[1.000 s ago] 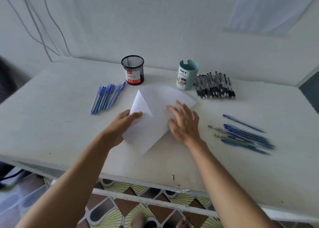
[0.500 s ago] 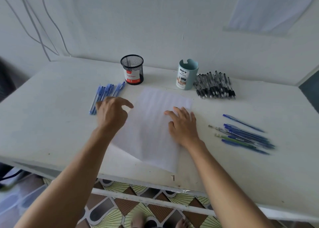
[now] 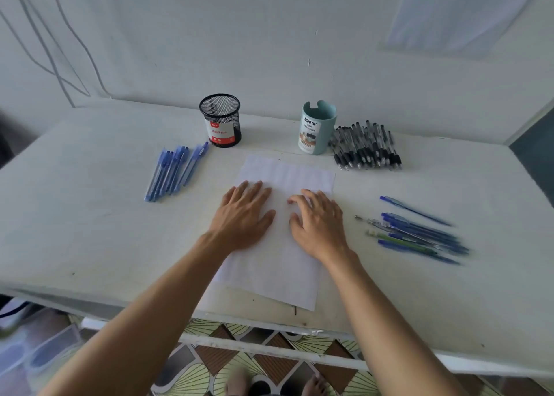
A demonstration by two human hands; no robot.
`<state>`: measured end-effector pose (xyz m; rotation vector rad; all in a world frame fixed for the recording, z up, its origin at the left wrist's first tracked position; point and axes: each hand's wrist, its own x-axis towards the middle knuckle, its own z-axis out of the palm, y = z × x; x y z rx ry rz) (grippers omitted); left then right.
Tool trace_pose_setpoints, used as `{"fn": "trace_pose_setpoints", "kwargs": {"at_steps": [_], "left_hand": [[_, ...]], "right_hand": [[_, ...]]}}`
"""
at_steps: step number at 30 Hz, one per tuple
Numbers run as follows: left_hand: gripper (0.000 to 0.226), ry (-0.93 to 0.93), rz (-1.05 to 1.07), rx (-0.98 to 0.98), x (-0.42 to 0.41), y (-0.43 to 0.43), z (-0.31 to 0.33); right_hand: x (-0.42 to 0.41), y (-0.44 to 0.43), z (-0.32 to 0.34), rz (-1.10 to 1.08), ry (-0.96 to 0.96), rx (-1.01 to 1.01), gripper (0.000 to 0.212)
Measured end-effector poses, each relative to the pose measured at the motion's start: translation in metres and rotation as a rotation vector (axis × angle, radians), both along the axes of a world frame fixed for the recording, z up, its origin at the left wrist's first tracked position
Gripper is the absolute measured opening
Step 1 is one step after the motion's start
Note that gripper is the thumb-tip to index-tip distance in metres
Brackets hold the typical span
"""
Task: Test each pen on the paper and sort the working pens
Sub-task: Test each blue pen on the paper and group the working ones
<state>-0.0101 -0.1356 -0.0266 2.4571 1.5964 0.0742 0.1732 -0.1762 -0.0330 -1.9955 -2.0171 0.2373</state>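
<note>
Prep: left hand (image 3: 242,216), right hand (image 3: 319,224) flatten paper (image 3: 281,272), fingers (image 3: 249,188) extended, holding nothing. Paper seemingly unmarked. Next: pinch one from blue pens (image 3: 174,171) left of paper.

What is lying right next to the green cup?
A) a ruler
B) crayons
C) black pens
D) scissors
C: a pile of black pens lies on the table right beside the green cup.
</note>
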Motion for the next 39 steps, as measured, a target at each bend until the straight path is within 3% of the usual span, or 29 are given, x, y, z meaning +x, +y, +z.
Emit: {"fn": "trace_pose_setpoints", "kwargs": {"at_steps": [3,6,8,11,15,19,23,29,34,39], "left_hand": [[0.088,-0.009,-0.007,0.012,-0.001,0.0,-0.001],[0.09,-0.02,-0.005,0.028,-0.001,0.0,-0.003],[0.089,-0.028,-0.003,0.036,-0.001,0.0,-0.003],[0.088,-0.038,0.001,0.048,-0.001,0.001,-0.005],[0.086,-0.064,0.012,0.063,-0.002,0.001,-0.005],[0.084,-0.069,0.015,0.063,-0.003,0.002,-0.006],[0.082,-0.07,0.021,0.065,-0.003,0.001,-0.007],[0.077,-0.076,0.021,0.061,-0.003,0.001,-0.005],[0.072,-0.099,0.031,0.05,-0.003,0.001,-0.005],[0.08,-0.122,0.045,0.038,-0.004,0.002,-0.004]], "right_hand": [[0.005,-0.001,0.004,-0.031,0.126,0.115,0.052],[0.025,0.004,0.009,-0.179,0.14,0.232,0.044],[0.044,0.009,0.019,-0.348,0.105,0.198,0.033],[0.077,0.012,0.025,-0.57,0.027,0.097,0.034],[0.104,0.009,0.023,-0.691,-0.032,-0.002,0.034],[0.109,0.011,0.022,-0.659,-0.049,0.045,0.026],[0.102,0.015,0.02,-0.569,0.002,0.227,0.029],[0.058,0.035,0.044,-0.184,0.132,0.47,0.03],[0.011,0.04,0.049,-0.144,0.261,0.293,0.027],[-0.005,0.037,0.028,-0.167,0.249,0.038,0.029]]}}
